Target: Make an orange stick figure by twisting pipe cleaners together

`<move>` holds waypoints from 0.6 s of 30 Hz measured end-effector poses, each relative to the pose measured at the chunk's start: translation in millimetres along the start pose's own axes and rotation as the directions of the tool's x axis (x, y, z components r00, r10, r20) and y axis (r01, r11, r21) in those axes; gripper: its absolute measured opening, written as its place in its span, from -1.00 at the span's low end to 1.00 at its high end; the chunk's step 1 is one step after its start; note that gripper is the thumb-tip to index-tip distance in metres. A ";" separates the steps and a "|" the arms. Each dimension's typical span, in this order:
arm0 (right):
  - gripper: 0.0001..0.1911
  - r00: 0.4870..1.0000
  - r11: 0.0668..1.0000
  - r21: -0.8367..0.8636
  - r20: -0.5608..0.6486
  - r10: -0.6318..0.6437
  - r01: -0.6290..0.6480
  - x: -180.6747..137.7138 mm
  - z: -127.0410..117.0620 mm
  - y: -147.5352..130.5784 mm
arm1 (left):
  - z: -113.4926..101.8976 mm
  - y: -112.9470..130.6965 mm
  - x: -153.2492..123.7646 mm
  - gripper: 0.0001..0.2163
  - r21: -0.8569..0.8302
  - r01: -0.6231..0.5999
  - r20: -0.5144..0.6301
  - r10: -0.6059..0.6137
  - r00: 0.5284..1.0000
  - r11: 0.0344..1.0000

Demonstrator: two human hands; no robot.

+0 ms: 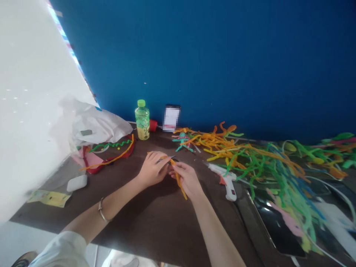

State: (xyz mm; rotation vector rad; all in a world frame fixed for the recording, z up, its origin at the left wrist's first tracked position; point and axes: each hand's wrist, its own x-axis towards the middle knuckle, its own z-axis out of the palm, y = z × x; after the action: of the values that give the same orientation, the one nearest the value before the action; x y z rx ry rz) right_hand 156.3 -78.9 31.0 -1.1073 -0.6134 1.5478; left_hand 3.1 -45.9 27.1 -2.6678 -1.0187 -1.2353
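Observation:
Both hands meet over the dark table, closed on an orange pipe cleaner (181,187). My left hand (153,168) comes in from the left, its fingers wrapped over the upper part of the stem. Between thumb and fingers, my right hand (187,178) pinches the same stem, whose loose end hangs down toward me. A thin dark piece shows near the left fingertips; I cannot tell what it is. Just beyond the hands stands a small teal figure (183,140) of twisted pipe cleaners with a pink part. To the right lies a white glue gun (226,180).
A green-capped bottle (142,124) and a propped phone (171,118) stand by the blue wall. Piled pipe cleaners (267,159) spread across the right, partly over a dark tablet (275,226). At left are a plastic bag (97,122), a white case (77,183) and a yellow paper slip (52,198).

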 end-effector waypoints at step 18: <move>-0.77 0.986 0.983 -0.071 0.026 -0.168 0.169 0.0 2.2 8.1 | 11.5 16.6 -4.5 -0.60 -0.262 0.163 -0.065 -0.186 0.980 0.951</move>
State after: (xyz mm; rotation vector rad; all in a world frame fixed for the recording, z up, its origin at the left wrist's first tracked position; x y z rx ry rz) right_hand 150.6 -80.8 25.2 -1.0666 -0.7628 1.4019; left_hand 18.2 -58.1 20.0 -2.7218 -1.1797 -1.6085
